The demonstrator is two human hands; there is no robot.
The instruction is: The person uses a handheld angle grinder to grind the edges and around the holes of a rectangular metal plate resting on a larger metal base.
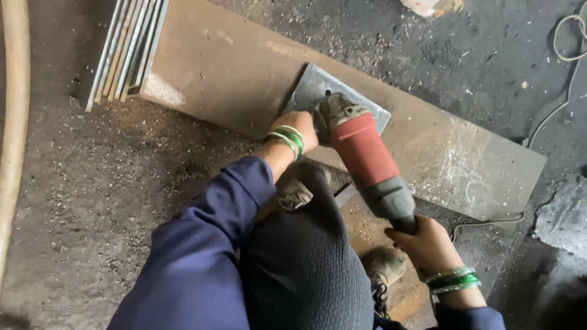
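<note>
A red and grey angle grinder (364, 154) lies across a small grey metal plate (313, 87) that rests on a long brown board (244, 67). My left hand (298, 125) grips the grinder near its head, by the plate. My right hand (429, 244) holds the dark rear handle of the grinder. Both wrists carry green bangles. The grinder's disc is hidden under its head.
A stack of thin metal strips (126, 49) lies at the board's upper left end. A thick pale hose (13, 122) runs down the left edge. A cable (565, 73) trails at the right. My knee (302, 263) and shoes (384, 266) are below the board on the dusty floor.
</note>
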